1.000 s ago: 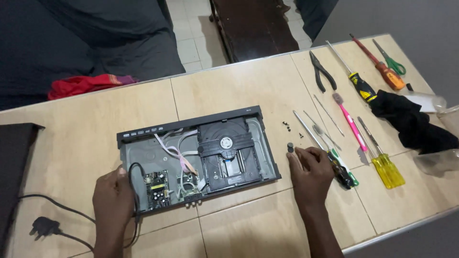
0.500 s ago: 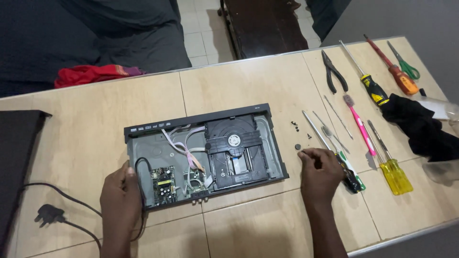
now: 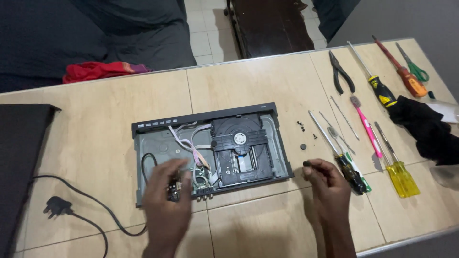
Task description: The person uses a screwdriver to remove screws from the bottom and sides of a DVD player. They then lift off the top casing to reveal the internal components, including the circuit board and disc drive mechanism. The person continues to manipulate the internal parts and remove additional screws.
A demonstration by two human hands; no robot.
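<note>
While gripping the small board (image 3: 173, 188) at the front left corner of the open player (image 3: 210, 153), left hand (image 3: 167, 205) curled around it, fingers pressed to its edges, blurred with motion. Right hand (image 3: 327, 191) just beside the player's right front corner, thumb and forefinger pinching a tiny dark piece (image 3: 306, 164), probably a screw, other fingers loosely bent. Looks like the stripping-down stage: cover off, drive and ribbon wires bare, board seemingly being worked loose. Cannot tell whether free of its mounts yet. For the next move: a gentle lift with care for the wires near the board, and a safe spot for the pinched piece, perhaps by the loose screws (image 3: 301, 125) and the black cap (image 3: 303, 146) lying near the player's right side.

Underneath, a pale tiled table (image 3: 95, 134). To the right, laid out in a row: screwdrivers (image 3: 351, 172), a pink tool (image 3: 368, 131), pliers (image 3: 342, 71), scissors (image 3: 415, 67), a black cloth (image 3: 425, 126). On the left, a cord with plug (image 3: 57, 205) trailing from the player, and a flat black panel (image 3: 19, 157) at the edge. Beyond the far edge, a red cloth (image 3: 98, 70), dark seating, a light tiled floor (image 3: 205, 38).
</note>
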